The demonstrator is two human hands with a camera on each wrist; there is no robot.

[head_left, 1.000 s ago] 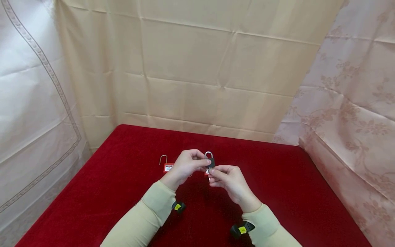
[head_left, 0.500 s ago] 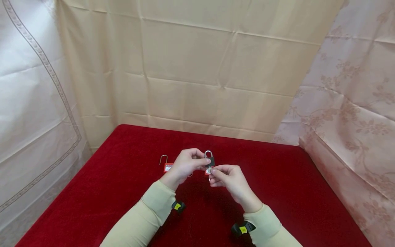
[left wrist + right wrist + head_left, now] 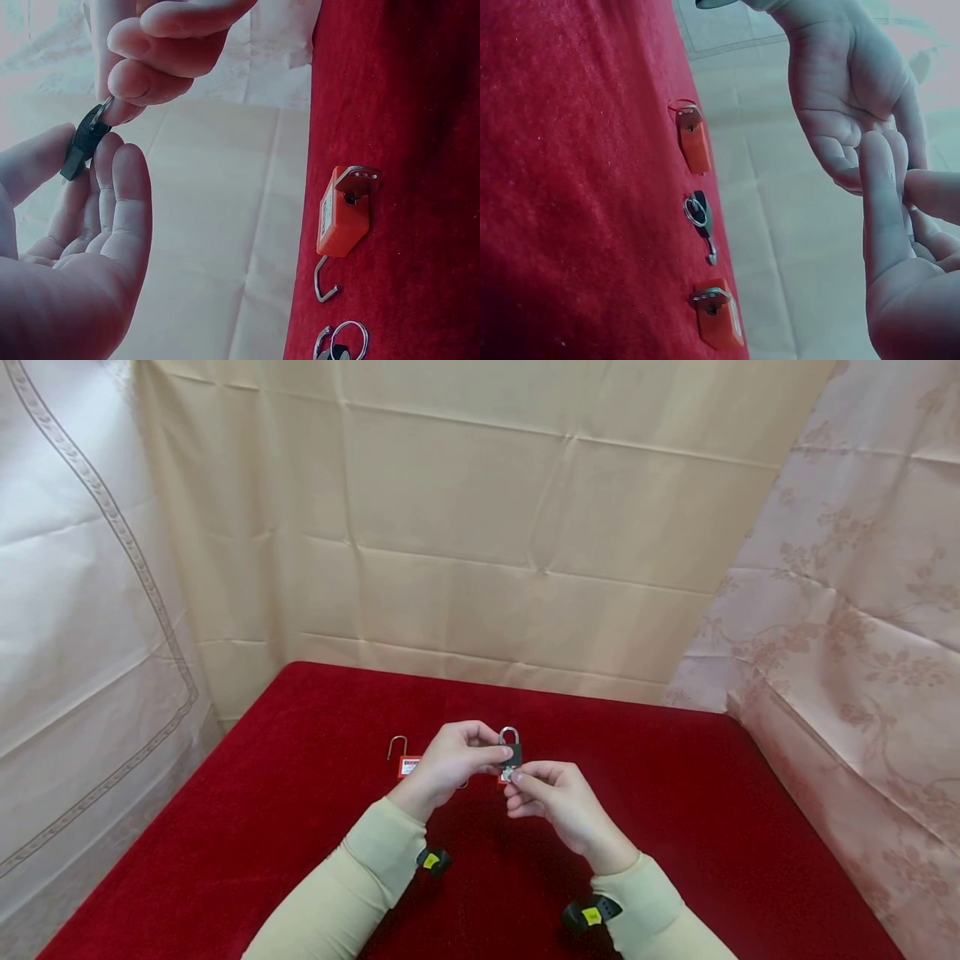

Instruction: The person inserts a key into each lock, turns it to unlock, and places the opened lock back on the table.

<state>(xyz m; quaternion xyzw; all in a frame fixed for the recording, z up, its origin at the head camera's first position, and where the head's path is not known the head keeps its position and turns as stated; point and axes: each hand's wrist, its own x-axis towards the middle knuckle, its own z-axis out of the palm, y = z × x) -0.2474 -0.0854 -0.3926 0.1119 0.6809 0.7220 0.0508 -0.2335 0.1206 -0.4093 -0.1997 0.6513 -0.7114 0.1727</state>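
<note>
In the head view my left hand (image 3: 453, 764) grips a black padlock (image 3: 513, 754) between thumb and fingers, its silver shackle upward. The shackle's ends look seated in the body. At the padlock's bottom, my right hand (image 3: 558, 802) pinches a small metal key (image 3: 507, 772) between thumb and index finger. Seen from the left wrist, the held black padlock (image 3: 84, 146) is edge-on, with the key's metal edge (image 3: 105, 107) at the right hand's fingertips. From the right wrist, my fingers (image 3: 881, 195) hide both padlock and key.
A red padlock (image 3: 408, 767) with its shackle open lies left of my hands. Another red padlock (image 3: 503, 781) is partly hidden behind them. Between these, the right wrist view has a second black padlock (image 3: 703, 214) with a ring. All lie on red cloth (image 3: 360, 710).
Both hands stay almost in place around the black padlock. My right hand's fingers shift slightly at the key, and the padlock moves very little.
</note>
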